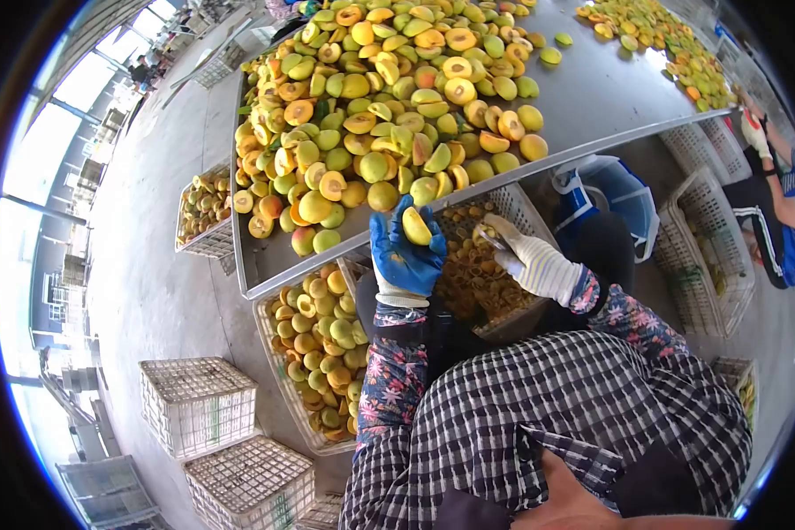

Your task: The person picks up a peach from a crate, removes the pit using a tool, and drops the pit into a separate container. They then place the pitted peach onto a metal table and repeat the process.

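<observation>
Ahead, a sheet-metal table [592,97] with a raised lip, its left part heaped with a pile of fruit [389,97]: yellow, green and blushed pieces, many halved with the stone hollow showing. A smaller heap [654,35] lies at the far right corner, with bare metal between the two.

Room: a large shed with a grey concrete floor [150,291] and a bright window wall [35,177] on the left. White mesh crates stand around. One crate of whole fruit [314,353] sits under the table edge, another crate [477,265] of darker orange pieces sits directly under the hands, and two empty crates [194,402] stand on the floor at left. A second person [768,203] is at the right edge.

Left hand [406,256], in a blue glove, grips a fruit piece [415,225] between thumb and fingers, just below the table lip and above the crates. The piece is smooth, pale yellow and oval, with no bruising visible.

Its long axis slants from upper left to lower right in the view, the narrower end toward the table.

Right hand [539,263], in a white striped knit glove, has its fingers curled in on a small item [488,236] that glints. What it is cannot be told. The hands are near each other and not touching.
</observation>
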Available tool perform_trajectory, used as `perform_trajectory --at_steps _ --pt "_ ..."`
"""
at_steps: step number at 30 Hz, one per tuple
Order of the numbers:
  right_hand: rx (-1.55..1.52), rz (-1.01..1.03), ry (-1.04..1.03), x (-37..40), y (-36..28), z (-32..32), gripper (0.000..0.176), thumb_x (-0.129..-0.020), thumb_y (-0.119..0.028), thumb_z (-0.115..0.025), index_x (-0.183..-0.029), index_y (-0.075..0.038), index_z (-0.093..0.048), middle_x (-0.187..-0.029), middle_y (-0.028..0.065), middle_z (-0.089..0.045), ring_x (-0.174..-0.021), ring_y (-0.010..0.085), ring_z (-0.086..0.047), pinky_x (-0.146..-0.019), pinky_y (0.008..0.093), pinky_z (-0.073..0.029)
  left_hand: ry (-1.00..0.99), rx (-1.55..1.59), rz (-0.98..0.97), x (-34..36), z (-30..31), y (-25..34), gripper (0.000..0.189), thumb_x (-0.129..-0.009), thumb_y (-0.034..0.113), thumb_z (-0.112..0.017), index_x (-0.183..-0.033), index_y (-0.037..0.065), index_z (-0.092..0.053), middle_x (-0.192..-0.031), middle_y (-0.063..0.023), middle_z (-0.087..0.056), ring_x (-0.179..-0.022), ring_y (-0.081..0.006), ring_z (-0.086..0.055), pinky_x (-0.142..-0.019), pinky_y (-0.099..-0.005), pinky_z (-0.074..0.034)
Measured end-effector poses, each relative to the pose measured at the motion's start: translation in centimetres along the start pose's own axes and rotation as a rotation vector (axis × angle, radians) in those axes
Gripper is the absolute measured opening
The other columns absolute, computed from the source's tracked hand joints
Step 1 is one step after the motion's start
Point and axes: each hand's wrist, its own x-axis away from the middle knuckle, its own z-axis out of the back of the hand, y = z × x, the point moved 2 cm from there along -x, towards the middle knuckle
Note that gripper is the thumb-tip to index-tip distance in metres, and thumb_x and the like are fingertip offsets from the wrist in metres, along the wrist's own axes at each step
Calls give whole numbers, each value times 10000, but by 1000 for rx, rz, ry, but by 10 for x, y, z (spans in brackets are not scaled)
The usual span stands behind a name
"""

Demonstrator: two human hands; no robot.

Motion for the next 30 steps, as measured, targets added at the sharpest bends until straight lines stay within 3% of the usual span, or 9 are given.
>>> perform_trajectory --at_steps 5,6,9,10,14,17,19,25,30 --pt "83 120 61 -9 5 -5 582 -919 -92 -608 -1440 -94 -347 -898 203 -635 -755 365 -653 -696 432 -508 -60 134 117 -3 6 -28 472 -964 478 -560 -1289 137 -542 -1100 -141 -627 -745 -156 -549 -600 -244 -469" --pt "184 3 9 -9 11 -5 532 -921 -107 -615 -1405 -87 -396 -896 203 -646 -773 368 -661 -711 431 -514 -43 105 108 -4 8 -31 521 -947 532 -555 -1274 126 -551 -1061 -116 -631 -691 -121 -494 -561 -206 -414" --pt "-26 120 193 -7 9 -2 496 -930 -167 -616 -1369 -54 -414 -884 201 -655 -772 375 -653 -704 439 -504 -213 132 232 -4 15 -28 551 -939 571 -531 -1245 115 -569 -1052 -100 -630 -704 -111 -500 -557 -187 -407" --pt "-98 77 189 -5 9 0 484 -935 -197 -616 -1349 -37 -425 -880 199 -657 -770 377 -648 -699 443 -498 -259 149 269 -5 19 -28 536 -946 566 -508 -1207 104 -587 -1063 -94 -633 -739 -158 -545 -599 -240 -467" --pt "25 -28 112 -2 5 0 313 -942 -212 -596 -1175 -21 -512 -809 203 -643 -739 387 -649 -665 455 -494 152 69 64 -5 19 -42 564 -933 559 -524 -1157 46 -593 -994 -99 -652 -867 -283 -616 -766 -405 -538" --pt "115 68 142 -4 -10 -7 263 -942 -236 -590 -1084 -32 -504 -778 199 -641 -720 399 -649 -629 472 -495 214 57 18 -6 19 -54 569 -932 554 -525 -1155 34 -591 -993 -97 -656 -876 -262 -619 -787 -393 -535" --pt "133 148 151 -8 -13 -15 271 -934 -265 -595 -1032 -32 -498 -765 190 -648 -702 403 -649 -611 480 -510 39 -48 23 -10 34 -56 461 -971 456 -522 -1165 44 -590 -1033 -75 -644 -957 -223 -626 -852 -377 -531" --pt "337 108 114 -10 -20 -28 309 -933 -283 -578 -1044 -9 -491 -774 190 -650 -683 397 -644 -588 483 -510 50 -314 -196 -4 14 -66 378 -1044 334 -429 -1161 0 -559 -947 -69 -618 -874 -197 -618 -823 -320 -523" --pt "356 52 -11 -5 -17 -37 305 -924 -242 -563 -1075 13 -491 -777 195 -653 -688 396 -645 -589 493 -507 154 -277 -167 -3 23 -69 394 -1036 347 -447 -1151 -11 -564 -912 -85 -632 -865 -203 -627 -819 -327 -535"
